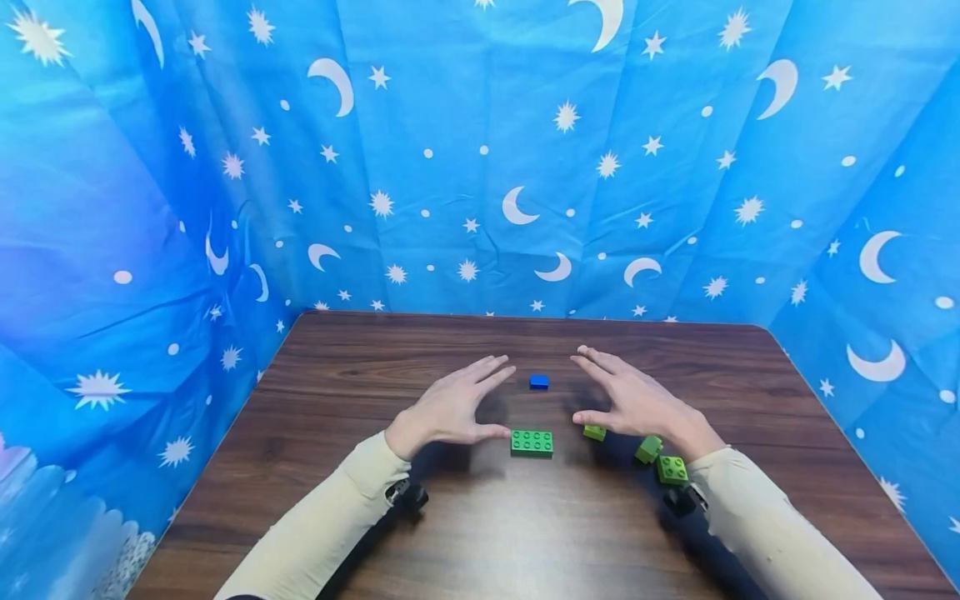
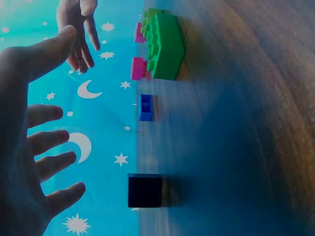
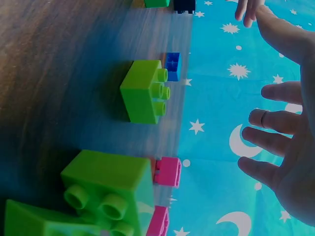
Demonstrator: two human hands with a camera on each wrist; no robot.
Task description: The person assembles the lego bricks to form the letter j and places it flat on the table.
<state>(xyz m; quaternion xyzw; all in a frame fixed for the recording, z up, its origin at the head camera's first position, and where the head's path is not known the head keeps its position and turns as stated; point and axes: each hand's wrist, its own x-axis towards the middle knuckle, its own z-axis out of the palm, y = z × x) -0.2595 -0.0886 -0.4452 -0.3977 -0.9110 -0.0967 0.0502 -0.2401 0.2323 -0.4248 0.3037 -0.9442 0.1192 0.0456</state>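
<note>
My left hand (image 1: 450,408) hovers above the left-middle of the table, fingers spread, holding nothing. Its thumb tip lies right at the left edge of a green eight-stud brick (image 1: 532,444) in the head view. Opposite it, my right hand (image 1: 637,400) is held with straight fingers and nothing in its grasp. A lime brick (image 1: 595,433) shows under the right thumb; a tilted green brick (image 1: 648,450) and a lime four-stud brick (image 1: 672,471) lie near that wrist. Farther back, between the hands, sits a small blue brick (image 1: 539,382).
Two pink bricks, one of them the upper pink brick (image 3: 168,172), and a black block (image 2: 145,191) appear in the wrist views; the hands hide them in the head view. Blue star-and-moon cloth (image 1: 480,167) surrounds the back and sides of the brown wooden table (image 1: 480,542).
</note>
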